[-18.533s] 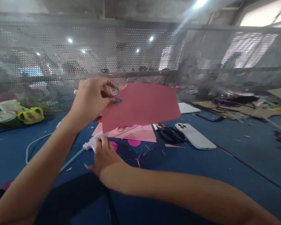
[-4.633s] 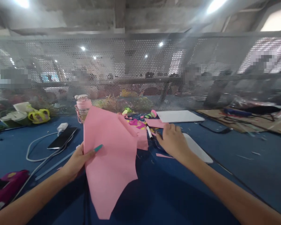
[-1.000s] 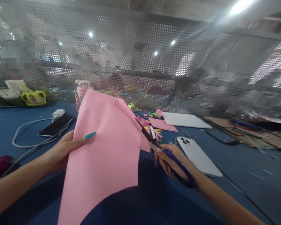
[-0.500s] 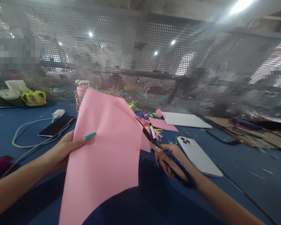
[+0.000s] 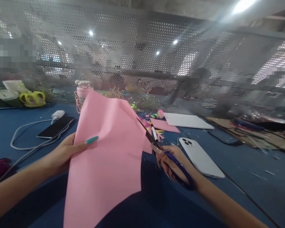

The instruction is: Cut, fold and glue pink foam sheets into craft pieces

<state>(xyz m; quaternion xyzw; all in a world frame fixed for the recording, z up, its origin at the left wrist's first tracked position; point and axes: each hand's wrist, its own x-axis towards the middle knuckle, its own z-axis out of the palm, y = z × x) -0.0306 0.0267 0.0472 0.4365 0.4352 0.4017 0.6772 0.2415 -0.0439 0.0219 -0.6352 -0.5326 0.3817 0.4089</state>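
While L hand (image 5: 67,148) pinches pink sheet (image 5: 109,152) at L edge, R hand (image 5: 177,153) grips scissors (image 5: 180,165) @ R edge

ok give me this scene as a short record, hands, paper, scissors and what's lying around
left hand: grips the paper by its left edge
right hand: holds the scissors
paper: pink, lower right edge curves inward
scissors: at the paper's right edge; cannot tell whether they are cutting
left of paper: black phone, white charger
behind paper: pink bottle, partly hidden
right of paper: white phone, marker
surface: blue table
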